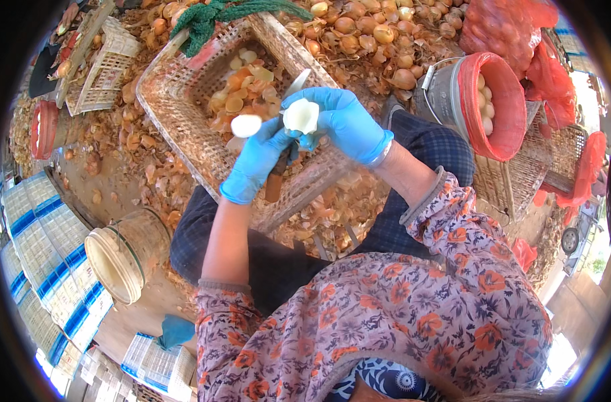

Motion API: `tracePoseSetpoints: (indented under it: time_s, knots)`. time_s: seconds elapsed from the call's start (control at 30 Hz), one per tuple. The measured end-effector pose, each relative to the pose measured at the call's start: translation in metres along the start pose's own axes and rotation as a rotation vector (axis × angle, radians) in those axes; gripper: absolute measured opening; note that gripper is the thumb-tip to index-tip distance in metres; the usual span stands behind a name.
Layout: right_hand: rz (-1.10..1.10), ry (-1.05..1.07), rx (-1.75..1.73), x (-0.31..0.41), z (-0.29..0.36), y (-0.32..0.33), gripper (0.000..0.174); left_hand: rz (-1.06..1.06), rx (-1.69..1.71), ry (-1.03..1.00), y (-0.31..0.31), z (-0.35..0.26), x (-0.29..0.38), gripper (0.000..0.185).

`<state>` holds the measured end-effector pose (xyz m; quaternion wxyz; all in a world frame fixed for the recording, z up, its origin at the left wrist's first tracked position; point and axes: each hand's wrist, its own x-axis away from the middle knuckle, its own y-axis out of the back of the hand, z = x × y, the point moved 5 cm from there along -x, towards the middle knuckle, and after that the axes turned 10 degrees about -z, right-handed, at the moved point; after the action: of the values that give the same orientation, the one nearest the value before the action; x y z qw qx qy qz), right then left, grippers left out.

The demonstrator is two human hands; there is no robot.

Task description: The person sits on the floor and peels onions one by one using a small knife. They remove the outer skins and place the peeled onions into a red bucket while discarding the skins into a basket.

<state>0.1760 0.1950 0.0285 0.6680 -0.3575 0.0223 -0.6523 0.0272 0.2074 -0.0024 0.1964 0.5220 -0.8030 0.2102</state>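
Both hands wear blue gloves and meet over a plastic basket. My left hand (pixel 258 163) is closed around a knife; its brown handle (pixel 273 187) sticks out below the hand and its blade (pixel 298 83) points up and away. In my right hand (pixel 353 123) is a peeled white onion (pixel 301 116), its hollowed cut face turned up towards me. A pale onion piece (pixel 246 125) shows just beside the left fingers; whether it touches them I cannot tell. Orange onion skins (pixel 242 90) and several white onions (pixel 242 58) lie in the worn basket (pixel 170 120) below.
Unpeeled onions (pixel 355 30) are heaped beyond the basket. A green net (pixel 200 25) drapes over its far rim. To the right stands a bucket (pixel 443 95) with red mesh and peeled onions, near a red mesh sack (pixel 501 35). A whitish bucket (pixel 127 256) lies at left, beside stacked crates (pixel 49 241).
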Motion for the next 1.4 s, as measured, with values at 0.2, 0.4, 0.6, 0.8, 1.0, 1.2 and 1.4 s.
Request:
tracePoseSetpoints:
  time_s: [0.2,0.4,0.6,0.8,1.0,1.2,1.4]
  knots:
    - [0.015,0.091,-0.062,-0.003,-0.001,0.018,0.046,-0.165,-0.01,-0.019,0.006,-0.011,0.0,0.024]
    - [-0.232,-0.105,0.025,-0.001,-0.008,0.017,0.063,-0.349,-0.181,-0.17,0.026,-0.038,0.006,0.02]
    - [-0.168,-0.119,0.117,0.004,-0.014,0.013,0.046,-0.511,-0.085,-0.209,0.041,-0.063,0.008,0.026]
    - [-0.098,0.211,0.299,0.017,0.008,0.019,0.043,-0.75,0.039,-0.317,0.11,-0.052,0.002,0.022]
    - [-0.038,0.154,0.152,0.036,0.023,0.014,0.04,-0.823,-0.141,0.013,0.122,0.05,-0.057,0.018]
    - [0.044,-0.073,-0.058,0.05,0.02,0.007,0.043,-0.852,-0.728,0.213,0.183,0.222,-0.133,0.027]
    - [0.01,-0.149,-0.016,0.055,0.009,0.016,0.045,-0.852,-0.833,0.2,0.158,0.231,-0.16,0.045]
